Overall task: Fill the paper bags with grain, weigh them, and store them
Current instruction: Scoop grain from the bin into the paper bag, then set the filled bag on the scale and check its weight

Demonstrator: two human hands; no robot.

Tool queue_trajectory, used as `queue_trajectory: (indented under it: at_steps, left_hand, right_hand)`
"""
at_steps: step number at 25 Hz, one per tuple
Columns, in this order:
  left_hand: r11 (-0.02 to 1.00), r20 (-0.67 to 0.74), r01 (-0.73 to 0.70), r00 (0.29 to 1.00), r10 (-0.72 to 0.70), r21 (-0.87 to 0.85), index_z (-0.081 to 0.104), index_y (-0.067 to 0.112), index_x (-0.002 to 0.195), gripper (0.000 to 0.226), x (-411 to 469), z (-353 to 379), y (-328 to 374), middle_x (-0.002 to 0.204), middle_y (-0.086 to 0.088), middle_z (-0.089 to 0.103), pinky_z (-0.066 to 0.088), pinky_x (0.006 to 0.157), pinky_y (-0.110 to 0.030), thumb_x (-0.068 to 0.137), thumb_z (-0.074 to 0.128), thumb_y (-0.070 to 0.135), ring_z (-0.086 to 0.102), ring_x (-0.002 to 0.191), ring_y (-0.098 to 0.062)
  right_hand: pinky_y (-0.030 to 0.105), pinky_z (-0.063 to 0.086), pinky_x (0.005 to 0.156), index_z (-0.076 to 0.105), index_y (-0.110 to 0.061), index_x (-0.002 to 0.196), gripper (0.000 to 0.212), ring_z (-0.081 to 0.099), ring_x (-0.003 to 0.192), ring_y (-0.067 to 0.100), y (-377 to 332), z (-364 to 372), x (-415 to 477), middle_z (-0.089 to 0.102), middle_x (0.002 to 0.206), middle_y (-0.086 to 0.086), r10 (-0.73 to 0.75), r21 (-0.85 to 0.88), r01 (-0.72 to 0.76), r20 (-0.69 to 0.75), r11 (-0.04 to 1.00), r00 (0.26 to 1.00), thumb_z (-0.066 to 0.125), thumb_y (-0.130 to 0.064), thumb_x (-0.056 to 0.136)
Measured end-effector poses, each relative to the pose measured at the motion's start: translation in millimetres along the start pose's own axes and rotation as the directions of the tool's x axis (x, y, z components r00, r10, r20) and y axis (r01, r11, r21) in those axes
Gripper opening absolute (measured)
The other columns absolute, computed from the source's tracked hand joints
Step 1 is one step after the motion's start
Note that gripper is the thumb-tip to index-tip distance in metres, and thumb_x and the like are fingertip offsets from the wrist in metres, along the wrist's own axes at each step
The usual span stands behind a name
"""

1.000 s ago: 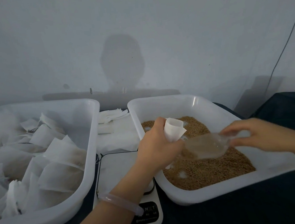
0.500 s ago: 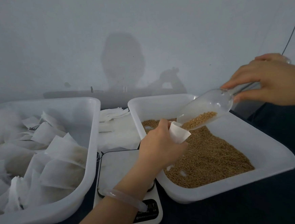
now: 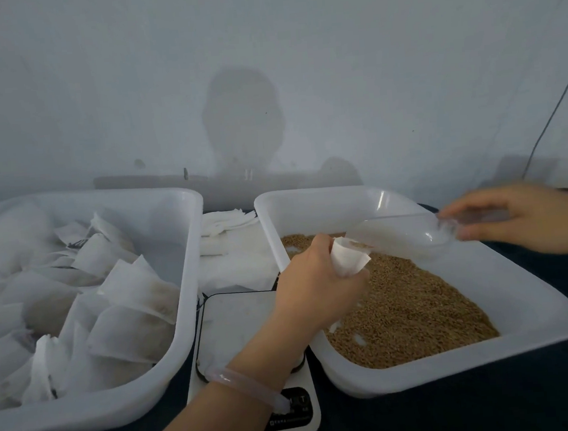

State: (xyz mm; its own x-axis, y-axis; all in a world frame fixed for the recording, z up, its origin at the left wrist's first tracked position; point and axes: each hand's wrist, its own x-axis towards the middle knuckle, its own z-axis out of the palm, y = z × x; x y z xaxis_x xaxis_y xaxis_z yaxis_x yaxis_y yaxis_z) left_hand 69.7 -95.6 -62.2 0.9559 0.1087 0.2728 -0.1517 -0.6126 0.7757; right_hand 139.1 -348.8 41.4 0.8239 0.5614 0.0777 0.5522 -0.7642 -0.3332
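My left hand [image 3: 315,281] grips a small white paper bag [image 3: 348,256] with its mouth up, over the near left part of the grain tray [image 3: 538,307]. Brown grain [image 3: 412,304] covers the tray's floor. My right hand [image 3: 520,218] holds the handle of a clear plastic scoop [image 3: 400,236], which lies level above the grain with its open end at the bag's mouth. The scoop looks empty and is blurred. A white scale [image 3: 236,321] sits between the two trays, partly under my left forearm.
A large white tub [image 3: 186,291] on the left holds several filled paper bags [image 3: 129,295]. A stack of flat empty bags [image 3: 225,220] lies behind the scale. The wall stands close behind, and a thin cable [image 3: 553,109] hangs at the right. Dark cloth covers the table.
My right hand lifted the scoop with grain up to the bag, then came down to tray height. The scoop, which held grain half a second ago, now looks empty. My left hand stayed put.
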Motion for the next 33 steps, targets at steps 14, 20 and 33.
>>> queue_trajectory:
  at_steps: [14, 20, 33]
  left_hand:
    - [0.908, 0.034, -0.14, 0.985, 0.167, -0.394, 0.065, 0.012, 0.09, 0.028, 6, -52, 6, 0.075, 0.003, 0.069, 0.053, 0.059, -0.02, 0.091, 0.054, 0.039, 0.066, 0.067, -0.01]
    - [0.775, 0.313, 0.058, 0.932, 0.184, -0.63, 0.069, 0.027, 0.1, 0.025, 13, -117, -14, 0.116, 0.003, 0.065, 0.05, 0.088, -0.022, 0.077, 0.065, 0.036, 0.063, 0.102, -0.008]
    - [0.99, 0.156, -0.049, 0.985, 0.07, -0.134, 0.064, 0.027, 0.08, 0.029, 11, -132, -64, 0.068, 0.02, 0.066, 0.046, 0.061, -0.011, 0.06, 0.083, 0.035, 0.06, 0.064, 0.003]
  right_hand:
    - [0.021, 0.044, 0.092, 0.052, -0.041, 0.11, 0.028, 0.053, 0.103, -0.003, -4, 97, 18, 0.054, 0.118, -0.022, 0.203, -0.176, -0.164, 0.234, 0.971, 0.951, 0.064, -0.042, 0.084]
    - [0.021, 0.05, 0.092, 0.061, -0.036, 0.114, 0.045, 0.062, 0.108, 0.004, -108, 94, 46, 0.068, 0.113, -0.014, -0.254, 0.658, 0.176, 0.024, 0.732, 0.967, 0.071, -0.049, 0.072]
    - [0.02, 0.052, 0.066, 0.066, -0.016, 0.075, 0.059, 0.068, 0.07, 0.01, -144, 145, 88, 0.072, 0.077, -0.005, -0.184, 0.553, 0.209, -0.102, 0.806, 0.978, 0.071, -0.067, 0.045]
